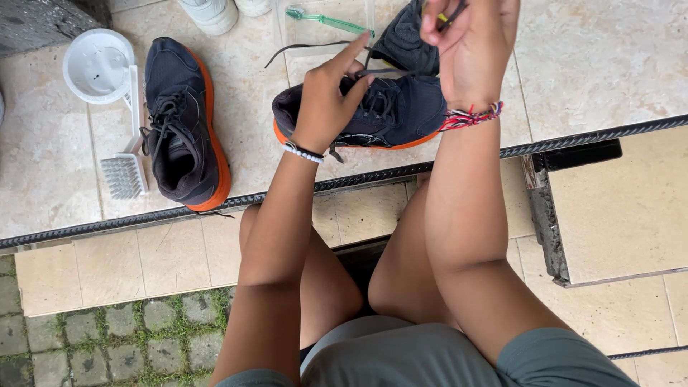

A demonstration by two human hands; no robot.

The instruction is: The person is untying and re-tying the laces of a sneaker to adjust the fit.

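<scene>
The left hand (326,100) rests on the heel end of a dark shoe (390,107) with an orange sole, which lies on its side on the tiled floor (595,57). Its grip is narrow: thumb and curled fingers press against the shoe's collar while the forefinger points up toward the tongue. A beaded bracelet (302,152) circles that wrist. The right hand (469,43) is raised just above the toe end of the same shoe, its grip pinched shut on a dark lace (453,14) with a yellow tip; a braided wristband (473,116) in red, blue and white sits at the wrist. Another stretch of lace (308,49) trails off to the left of the left hand's fingertip. Just beyond the two hands lies a clear tray (287,32) with a green toothbrush (326,21) in it, and a dark cloth piece (408,39) lies beside the right hand. Well to the left of the left hand, a second shoe (183,122) stands upright on its orange sole, with a white scrub brush (127,154) just beside it and a white bowl (98,64) beyond that. Two white shoes (215,13) show at the top edge. Below the hands, the person's bare knees bend over a lower step.
</scene>
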